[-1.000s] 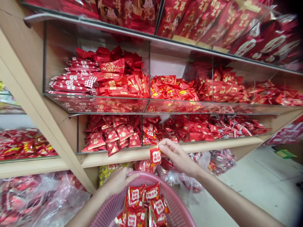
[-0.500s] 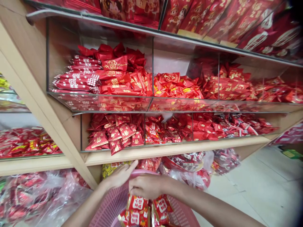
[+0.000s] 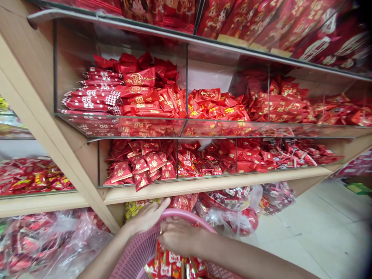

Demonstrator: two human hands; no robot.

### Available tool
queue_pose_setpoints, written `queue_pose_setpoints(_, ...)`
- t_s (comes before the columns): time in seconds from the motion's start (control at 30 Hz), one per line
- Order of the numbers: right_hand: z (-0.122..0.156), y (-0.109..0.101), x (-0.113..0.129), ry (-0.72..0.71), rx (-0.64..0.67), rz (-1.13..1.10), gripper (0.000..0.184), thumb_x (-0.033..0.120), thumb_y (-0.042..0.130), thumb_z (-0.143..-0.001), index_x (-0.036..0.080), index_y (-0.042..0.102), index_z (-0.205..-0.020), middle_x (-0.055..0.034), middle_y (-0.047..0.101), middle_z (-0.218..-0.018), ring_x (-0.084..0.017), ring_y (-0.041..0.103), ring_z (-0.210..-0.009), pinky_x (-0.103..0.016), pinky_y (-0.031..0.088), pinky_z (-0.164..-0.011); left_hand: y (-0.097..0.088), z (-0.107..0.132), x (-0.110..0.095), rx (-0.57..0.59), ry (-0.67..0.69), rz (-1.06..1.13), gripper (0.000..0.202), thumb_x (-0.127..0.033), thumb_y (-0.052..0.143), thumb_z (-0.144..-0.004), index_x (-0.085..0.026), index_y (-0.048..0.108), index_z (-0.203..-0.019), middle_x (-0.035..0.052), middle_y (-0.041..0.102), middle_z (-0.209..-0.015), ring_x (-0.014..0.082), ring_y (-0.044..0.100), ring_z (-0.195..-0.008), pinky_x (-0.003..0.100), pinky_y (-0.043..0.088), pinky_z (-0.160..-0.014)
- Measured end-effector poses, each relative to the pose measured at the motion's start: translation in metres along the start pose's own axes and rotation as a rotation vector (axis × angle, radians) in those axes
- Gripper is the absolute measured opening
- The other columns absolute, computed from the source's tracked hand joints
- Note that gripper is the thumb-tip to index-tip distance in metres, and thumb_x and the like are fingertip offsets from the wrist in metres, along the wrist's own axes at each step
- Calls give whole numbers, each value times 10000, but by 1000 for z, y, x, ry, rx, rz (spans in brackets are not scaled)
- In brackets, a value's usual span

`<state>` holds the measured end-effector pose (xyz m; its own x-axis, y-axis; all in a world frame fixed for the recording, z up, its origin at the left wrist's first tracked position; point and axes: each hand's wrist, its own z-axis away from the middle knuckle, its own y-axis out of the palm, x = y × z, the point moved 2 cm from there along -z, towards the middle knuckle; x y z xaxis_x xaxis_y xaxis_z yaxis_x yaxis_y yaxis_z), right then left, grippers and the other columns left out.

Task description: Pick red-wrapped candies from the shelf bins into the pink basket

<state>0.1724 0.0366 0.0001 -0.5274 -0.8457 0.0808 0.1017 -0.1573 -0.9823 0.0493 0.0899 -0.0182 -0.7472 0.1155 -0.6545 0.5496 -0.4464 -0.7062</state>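
Note:
My left hand [image 3: 147, 219] grips the far rim of a pink plastic basket [image 3: 136, 257] at the bottom of the view. Inside the basket lie several red candy packets [image 3: 171, 263] with white labels. My right hand [image 3: 177, 236] is down in the basket on top of those packets, fingers curled; what they hold, if anything, is hidden. Above, glass-fronted shelf bins [image 3: 174, 159] hold heaps of red wrapped sweets.
A wooden shelf edge [image 3: 221, 182] runs just beyond the basket. Clear plastic bags of sweets [image 3: 232, 209] sit under it, more bags [image 3: 43, 240] at the lower left. An upper bin [image 3: 130, 93] holds long red packets. Pale tiled floor [image 3: 319, 232] lies to the right.
My right hand, which held one red packet up by the shelf edge, has come down into the basket and now rests on the packets. My left hand stays on the rim.

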Motion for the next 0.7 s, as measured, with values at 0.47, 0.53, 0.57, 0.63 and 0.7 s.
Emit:
queue_pose_setpoints(0.47, 9, 12, 0, 16, -55, 76, 118, 184, 585, -836, 154, 663, -753, -53, 634, -786, -196, 595, -767, -304, 481, -631, 3, -1, 0, 10, 65, 28, 526, -660, 247, -850, -225, 230, -554, -48, 229, -526, 126, 278, -510, 266, 205, -530)
queue_pose_setpoints(0.53, 13, 7, 0, 23, -114, 66, 135, 187, 563, -846, 153, 658, -756, -48, 629, -778, -189, 589, -740, -298, 477, -617, 3, -1, 0, 15, 58, 21, 525, -665, 235, -847, -227, 232, -559, -46, 227, -527, 128, 275, -513, 265, 209, -527)
queue_pose_setpoints(0.57, 16, 1, 0, 19, -143, 47, 140, 200, 557, -850, 150, 656, -764, -50, 630, -785, -184, 586, -731, -294, 477, -622, 3, -1, 0, 18, 56, 19, 526, -666, 229, -846, -227, 240, -555, -45, 231, -527, 129, 279, -516, 263, 214, -527)
queue_pose_setpoints(0.63, 24, -19, -2, -2, -204, -41, 149, 226, 549, -863, 142, 653, -798, -58, 640, -836, -173, 584, -750, -280, 478, -662, 2, 0, -1, 24, 53, 20, 532, -659, 229, -845, -224, 278, -542, -39, 259, -526, 135, 305, -530, 260, 235, -535)
queue_pose_setpoints(0.7, 36, -48, -8, -24, -286, -199, 156, 238, 530, -887, 148, 655, -863, -57, 649, -909, -159, 587, -808, -258, 467, -719, 0, 1, -3, 34, 69, 31, 529, -644, 251, -841, -216, 359, -550, -28, 344, -545, 150, 368, -566, 259, 274, -564)
